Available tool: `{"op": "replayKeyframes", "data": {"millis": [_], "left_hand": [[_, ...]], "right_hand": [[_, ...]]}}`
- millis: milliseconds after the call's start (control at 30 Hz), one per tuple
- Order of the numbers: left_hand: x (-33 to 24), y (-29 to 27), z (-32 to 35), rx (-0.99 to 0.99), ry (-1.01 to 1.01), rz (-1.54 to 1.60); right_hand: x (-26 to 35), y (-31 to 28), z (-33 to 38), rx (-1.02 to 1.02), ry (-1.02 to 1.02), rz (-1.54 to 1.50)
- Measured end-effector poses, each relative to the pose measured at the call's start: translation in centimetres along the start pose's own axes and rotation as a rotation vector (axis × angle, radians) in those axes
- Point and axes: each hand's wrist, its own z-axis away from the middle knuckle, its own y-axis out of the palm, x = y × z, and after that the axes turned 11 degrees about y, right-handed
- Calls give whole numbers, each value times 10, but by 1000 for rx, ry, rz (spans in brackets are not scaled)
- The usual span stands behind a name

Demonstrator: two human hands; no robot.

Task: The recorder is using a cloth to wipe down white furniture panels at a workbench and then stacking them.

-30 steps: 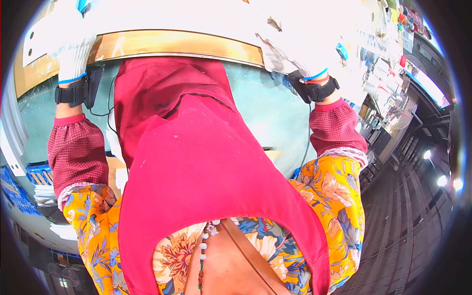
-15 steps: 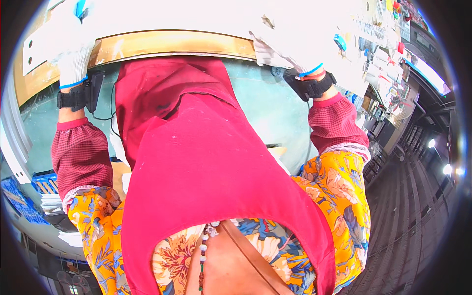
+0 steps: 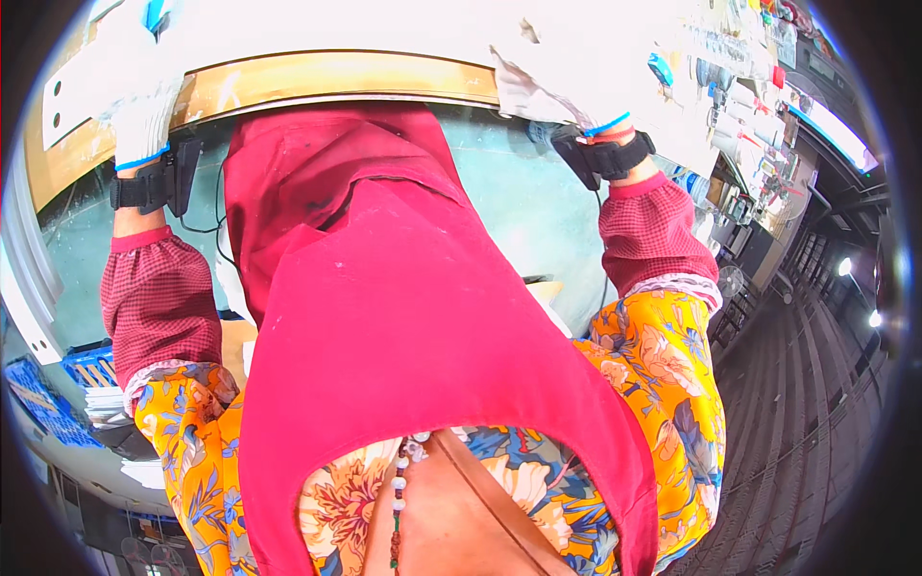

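the person's left hand [image 3: 144,96], in a white knit glove with a blue cuff edge, lies at the left of the tan bench edge [image 3: 336,77], just beside a white strip with two dark holes [image 3: 67,101]; whether it touches or grips that strip, i cannot tell, as glare swallows the fingers. the right hand [image 3: 567,91], gloved the same way, lies at the right end of the visible tan band, wrist low and fingers toward the bench; its fingers too are lost in white, so spread, pressed together or pinching cannot be told. the work surface beyond the tan band is bleached out, so anything lying flat between the hands is hidden; the holed strip is the one clear piece, at the far left. a small blue object [image 3: 660,69] sits to the right of the right hand, apart from it. black wrist straps show on both arms, and a red apron [image 3: 384,288] hangs between them. with the hands set wide apart on either side, the step in hand looks like steadying or positioning at the bench; from this pose, the next move seems to call for an even, coordinated use of both hands.
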Motion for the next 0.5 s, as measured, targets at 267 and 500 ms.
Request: {"op": "replayKeyframes", "data": {"millis": [267, 500], "left_hand": [[-7, -7, -6, 40, -159, 192], [-5, 0, -21, 71, -126, 102]], "right_hand": [[-3, -12, 21, -18, 13, -282], [94, 28, 7, 440, -98, -642]]}}
